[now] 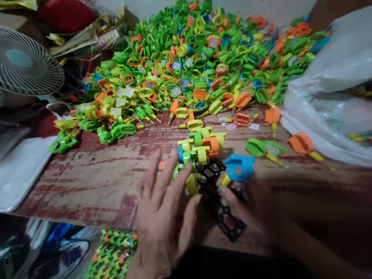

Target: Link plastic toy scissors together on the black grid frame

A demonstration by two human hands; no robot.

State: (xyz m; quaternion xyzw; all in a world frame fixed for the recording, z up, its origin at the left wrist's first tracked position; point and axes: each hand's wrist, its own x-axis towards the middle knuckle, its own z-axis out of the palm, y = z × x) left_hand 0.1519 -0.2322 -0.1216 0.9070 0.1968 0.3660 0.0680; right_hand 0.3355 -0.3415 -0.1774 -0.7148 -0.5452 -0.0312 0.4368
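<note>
My left hand (163, 207) lies with fingers stretched out, its fingertips touching a small cluster of yellow, green and orange plastic pieces (199, 147) set on a black perforated strip (220, 199) on the worn red board. My right hand (250, 204) is blurred by motion beside the strip, just under a blue plastic piece (240, 167); I cannot see whether its fingers hold it. A big heap of green, yellow, orange and blue plastic pieces (195, 59) covers the far half of the board.
A white fan (6, 58) stands at the far left. A clear plastic bag (348, 89) with coloured parts lies at right. A white sheet (4, 174) lies at left. Below the board's near-left edge sits a bag of assembled green and orange strips (100, 271).
</note>
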